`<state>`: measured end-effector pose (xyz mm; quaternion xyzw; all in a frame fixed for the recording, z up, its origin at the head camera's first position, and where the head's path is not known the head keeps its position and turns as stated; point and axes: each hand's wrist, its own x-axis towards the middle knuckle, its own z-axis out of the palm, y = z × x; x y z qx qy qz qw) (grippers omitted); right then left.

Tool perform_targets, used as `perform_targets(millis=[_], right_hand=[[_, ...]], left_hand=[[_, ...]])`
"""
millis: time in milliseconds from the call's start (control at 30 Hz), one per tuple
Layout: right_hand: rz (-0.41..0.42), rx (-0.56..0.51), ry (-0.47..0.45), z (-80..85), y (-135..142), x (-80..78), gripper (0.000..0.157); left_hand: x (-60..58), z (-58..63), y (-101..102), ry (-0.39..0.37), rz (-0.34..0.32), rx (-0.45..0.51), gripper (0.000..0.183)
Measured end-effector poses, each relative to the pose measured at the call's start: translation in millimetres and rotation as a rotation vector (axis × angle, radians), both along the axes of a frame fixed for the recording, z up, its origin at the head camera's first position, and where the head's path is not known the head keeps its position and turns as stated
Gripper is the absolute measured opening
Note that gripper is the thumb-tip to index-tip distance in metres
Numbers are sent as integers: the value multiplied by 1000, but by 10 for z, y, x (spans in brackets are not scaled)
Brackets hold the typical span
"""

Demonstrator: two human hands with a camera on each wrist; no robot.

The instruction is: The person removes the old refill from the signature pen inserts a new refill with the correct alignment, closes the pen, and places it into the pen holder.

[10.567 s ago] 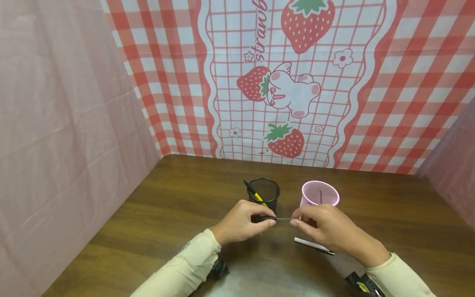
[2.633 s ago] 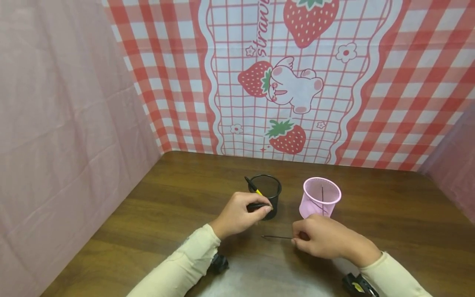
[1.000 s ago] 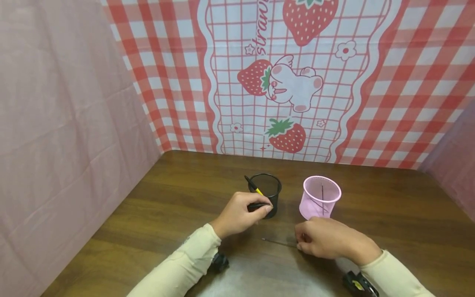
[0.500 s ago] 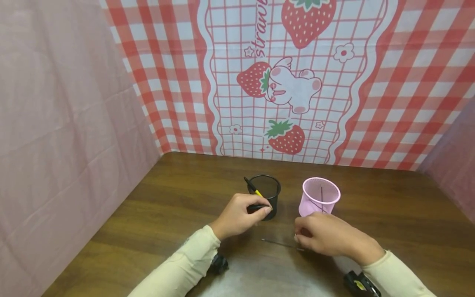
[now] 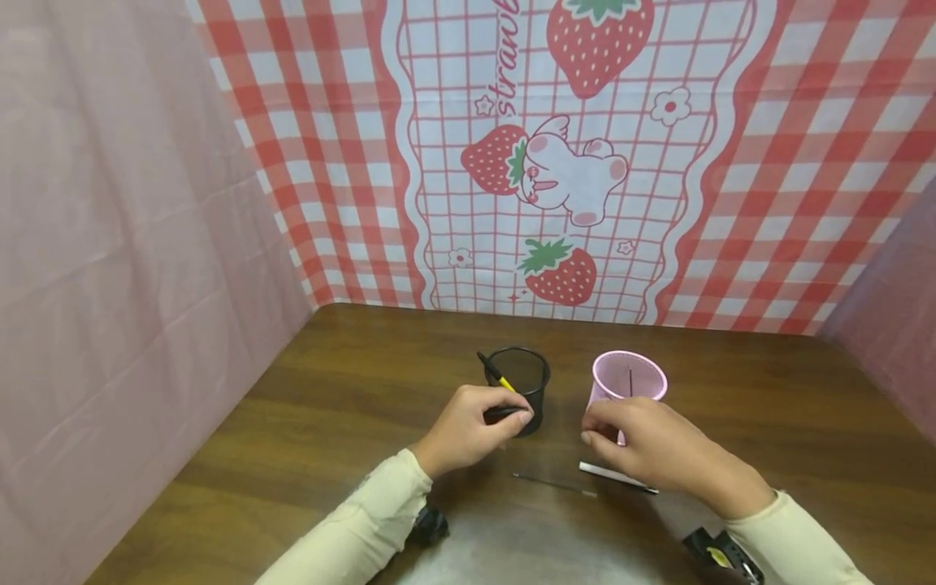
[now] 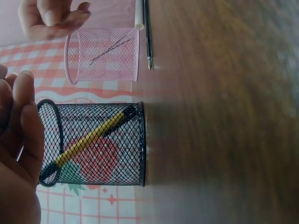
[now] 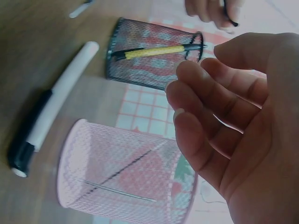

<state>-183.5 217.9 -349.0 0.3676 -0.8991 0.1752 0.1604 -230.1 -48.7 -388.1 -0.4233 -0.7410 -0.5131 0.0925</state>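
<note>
In the head view my left hand (image 5: pixel 475 426) pinches a black pen barrel (image 5: pixel 504 411) between thumb and fingers, just in front of the black mesh cup (image 5: pixel 537 402). Its dark end (image 7: pixel 230 15) pokes out in the right wrist view. My right hand (image 5: pixel 651 439) is raised in front of the pink mesh cup (image 5: pixel 603 388), fingers loosely bent, with nothing between them. A thin pen refill (image 5: pixel 554 485) lies on the table between the hands. Below the right hand lies a white pen piece with a black end (image 5: pixel 617 476).
A yellow-and-black pen (image 6: pixel 91 140) leans inside the black cup. Thin dark refills (image 7: pixel 124 170) stand slanted in the pink cup. Behind the wooden table (image 5: pixel 351 382) hangs a strawberry-print checked cloth (image 5: pixel 344 162); a plain pinkish cloth (image 5: pixel 146 244) is on the left.
Earlier the right hand drew the refill from the black barrel and lowered it; now it has let go and risen, uncovering the white pen piece. The left hand keeps its hold.
</note>
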Motion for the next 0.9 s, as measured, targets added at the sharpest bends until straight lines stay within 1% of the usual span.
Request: perform_targets(millis=[100, 167, 267, 400, 500, 567, 633, 800, 900], right_hand=[[-18, -21, 44, 48, 24, 20, 22], [-48, -36, 79, 76, 48, 28, 22], [-80, -60, 118, 101, 82, 22, 23], [-80, -70, 171, 108, 114, -9, 23], [-85, -79, 216, 103, 128, -26, 22], [-93, -85, 236, 104, 140, -35, 21], [-102, -88, 254, 105, 149, -43, 21], [-133, -108, 300, 99, 162, -56, 19], [-155, -126, 328, 99, 166, -69, 16]], left_hand=[[6, 2, -3, -2, -12, 2, 9], [8, 8, 0, -1, -15, 6, 9], [19, 23, 7, 4, -5, 9, 7], [74, 91, 12, 11, 6, 15, 6], [131, 157, 8, 8, -2, 20, 6], [146, 177, 10, 9, -5, 22, 6], [133, 159, 11, 7, -6, 20, 6], [44, 35, 0, 5, -9, 5, 8], [8, 1, -9, 6, -22, 6, 9]])
